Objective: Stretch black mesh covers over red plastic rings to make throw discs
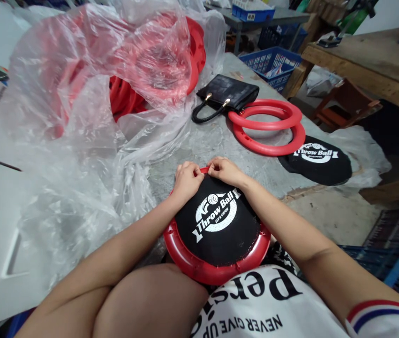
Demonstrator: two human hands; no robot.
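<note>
A red plastic ring rests on my lap against the table edge, with a black "Throw Ball" mesh cloth stretched over it. My left hand and my right hand meet at the ring's far edge. Both pinch the cloth's rim there, fingers curled tight. Two bare red rings lie stacked further out on the grey table. A pile of black printed cloths sits beside them on the right.
A big clear plastic bag holding many red rings fills the left and back. A black handbag lies behind the loose rings. Blue crates, a wooden bench and a small chair stand at the right.
</note>
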